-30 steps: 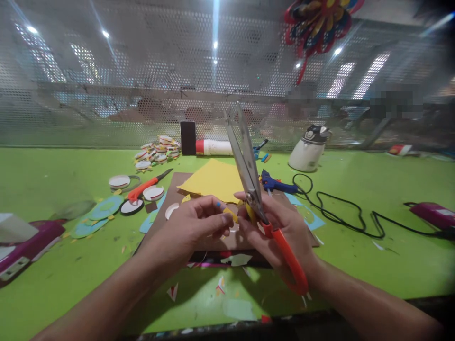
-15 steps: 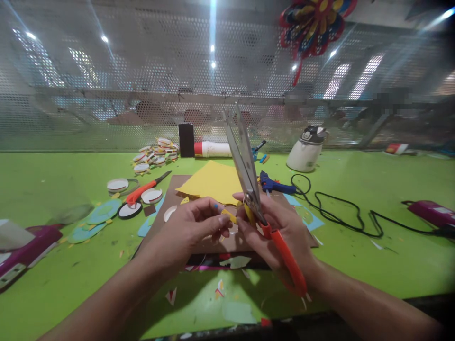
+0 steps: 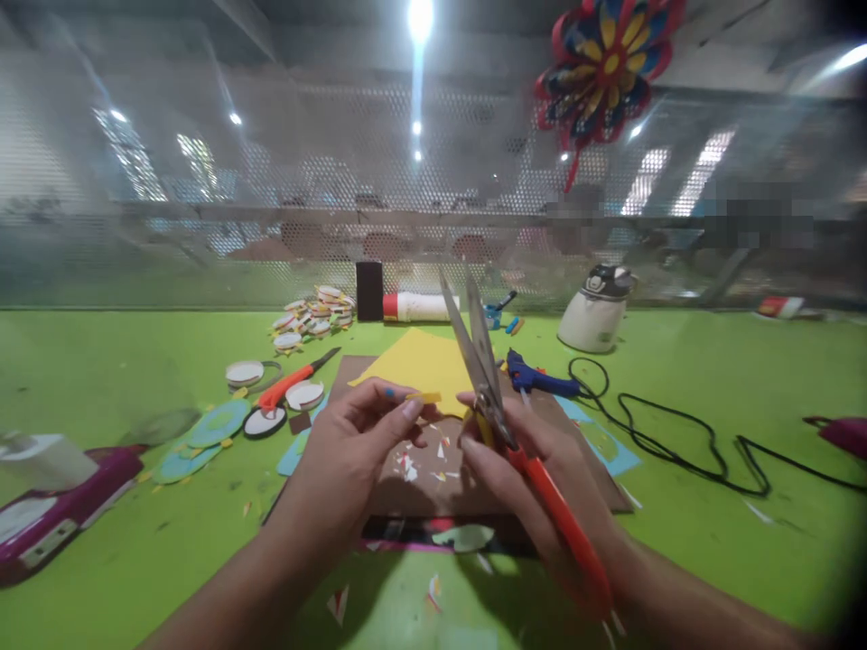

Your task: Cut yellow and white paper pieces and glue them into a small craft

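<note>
My left hand [image 3: 352,447] pinches a small yellow paper strip [image 3: 424,397] between thumb and fingertips, held above a brown board [image 3: 420,487]. My right hand [image 3: 528,469] grips orange-handled scissors [image 3: 501,424], blades slightly parted and pointing up and away, just right of the strip. The blades do not touch the strip. A yellow paper sheet [image 3: 420,361] lies on the board behind both hands. Tiny paper scraps lie on the board below the strip.
On the green table [image 3: 101,361]: paper discs [image 3: 304,316], an orange cutter [image 3: 291,384], teal cut-outs [image 3: 203,433], a purple device [image 3: 54,506] at left, a blue glue gun [image 3: 535,377] with black cable [image 3: 677,433], a white container [image 3: 596,311], a white tube [image 3: 416,307]. Mesh wall behind.
The view has tilted so the hands sit lower. My hands have drawn slightly apart; the yellow strip is now clear of the scissors, held out in my left fingertips.
</note>
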`<state>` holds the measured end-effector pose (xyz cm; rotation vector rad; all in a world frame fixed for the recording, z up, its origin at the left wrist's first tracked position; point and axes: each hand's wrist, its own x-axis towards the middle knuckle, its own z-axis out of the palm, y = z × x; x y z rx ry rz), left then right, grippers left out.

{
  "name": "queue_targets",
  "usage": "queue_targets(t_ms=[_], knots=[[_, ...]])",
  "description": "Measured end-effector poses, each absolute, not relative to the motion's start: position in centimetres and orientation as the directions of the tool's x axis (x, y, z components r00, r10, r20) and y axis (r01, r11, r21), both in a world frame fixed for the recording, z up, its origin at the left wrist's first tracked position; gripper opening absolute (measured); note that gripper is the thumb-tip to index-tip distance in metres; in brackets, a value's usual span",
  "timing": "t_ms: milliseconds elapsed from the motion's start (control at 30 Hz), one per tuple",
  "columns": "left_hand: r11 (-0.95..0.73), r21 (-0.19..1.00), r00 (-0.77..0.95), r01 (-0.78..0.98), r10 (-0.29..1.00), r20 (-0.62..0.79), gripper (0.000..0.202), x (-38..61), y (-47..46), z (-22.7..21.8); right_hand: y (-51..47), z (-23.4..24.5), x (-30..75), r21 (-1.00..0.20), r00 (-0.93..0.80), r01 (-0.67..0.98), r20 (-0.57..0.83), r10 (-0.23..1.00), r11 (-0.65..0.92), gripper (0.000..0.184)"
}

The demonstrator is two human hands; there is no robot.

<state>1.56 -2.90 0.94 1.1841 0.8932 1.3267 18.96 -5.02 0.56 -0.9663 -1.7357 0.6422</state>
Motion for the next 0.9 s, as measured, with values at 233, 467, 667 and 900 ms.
queue_targets(t_ms=[233,467,667,900], knots=[[-0.144,0.915,-0.097,-0.377,0.989,0.116,0.021,1.7,-3.4,2.2,-5.3,-0.6,18.6,-0.834,-0.391,0.274,0.359,0.847,0.48,0.04],[-0.171,0.853,-0.146,-0.493,0.983,0.113,0.018,1.9,-3.7,2.6,-5.7,-1.2,18.3,-0.771,-0.364,0.391,0.372,0.854,0.503,0.053],[-0.144,0.815,-0.103,-0.561,0.989,0.103,0.015,2.2,-4.0,2.6,-6.2,-1.5,18.1,-0.763,-0.357,0.417,0.362,0.861,0.494,0.054],[-0.203,0.808,-0.099,-0.553,0.979,0.177,0.008,2.3,-3.8,1.9,-6.0,-1.0,17.7,-0.701,-0.376,0.438,0.426,0.823,0.563,0.051]])
